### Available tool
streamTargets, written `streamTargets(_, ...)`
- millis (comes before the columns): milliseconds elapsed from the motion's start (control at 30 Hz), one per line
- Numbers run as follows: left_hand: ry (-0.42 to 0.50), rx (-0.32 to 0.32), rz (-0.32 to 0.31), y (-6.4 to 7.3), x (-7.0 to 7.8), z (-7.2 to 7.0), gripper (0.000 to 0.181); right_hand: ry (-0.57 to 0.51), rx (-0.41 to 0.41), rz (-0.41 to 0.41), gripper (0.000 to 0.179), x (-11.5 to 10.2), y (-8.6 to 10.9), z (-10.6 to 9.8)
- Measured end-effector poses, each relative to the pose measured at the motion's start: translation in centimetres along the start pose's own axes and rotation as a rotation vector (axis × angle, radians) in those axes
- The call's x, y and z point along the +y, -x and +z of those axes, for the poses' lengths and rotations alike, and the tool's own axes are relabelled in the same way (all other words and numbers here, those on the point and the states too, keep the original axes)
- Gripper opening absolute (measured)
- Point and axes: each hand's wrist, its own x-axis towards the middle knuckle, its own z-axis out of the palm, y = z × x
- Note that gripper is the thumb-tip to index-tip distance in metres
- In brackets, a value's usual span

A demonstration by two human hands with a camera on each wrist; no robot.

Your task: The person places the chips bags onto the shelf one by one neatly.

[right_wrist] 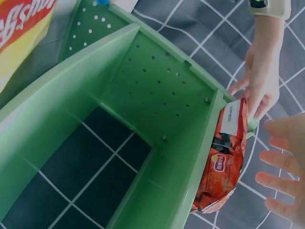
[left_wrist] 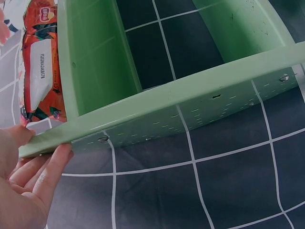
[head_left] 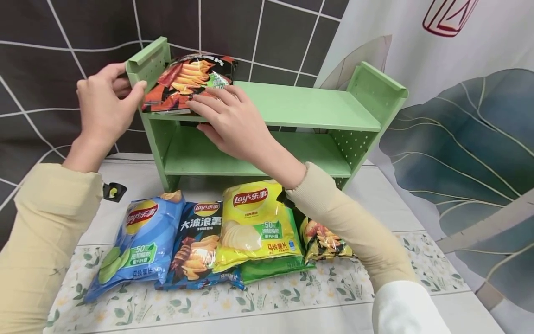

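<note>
My left hand [head_left: 104, 104] holds the upper left side panel of a green two-tier shelf [head_left: 308, 104]. In the left wrist view the thumb of that hand [left_wrist: 28, 167] lies on one face of the panel and the fingers on the other. On the top tier, against this panel, lies a red and black bag of chips [head_left: 187, 83], also visible in the right wrist view as a red bag [right_wrist: 221, 162]. My right hand [head_left: 233, 118] is over the bag's front right part, fingers extended and spread; the right wrist view has its fingertips apart from the bag.
Before the shelf lie a light blue chip bag [head_left: 139, 236], a dark blue one [head_left: 196, 246], a yellow one [head_left: 254, 222] partly covering a green one [head_left: 271, 271], and a black-yellow one [head_left: 325, 239] behind the right sleeve. A dark tiled backdrop [head_left: 100, 23] hangs behind.
</note>
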Motion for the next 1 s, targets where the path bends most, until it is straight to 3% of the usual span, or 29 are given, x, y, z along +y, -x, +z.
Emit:
streamTargets(333, -0.001, 0.003, -0.009, -0.3, 0.1, 0.1, 0.042, -0.01, 0.064, -0.007, 0.037, -0.9, 2.2, -0.9)
streamTargets(767, 0.011, 0.005, -0.01, -0.3, 0.1, 0.0, 0.042, -0.027, 0.046, -0.014, 0.039, -1.9, 5.7, -1.3)
streamTargets(1000, 0.009, -0.003, -0.02, -0.4, 0.1, 0.0, 0.042, -0.046, 0.079, -0.014, 0.04, -2.1, 7.5, -1.0)
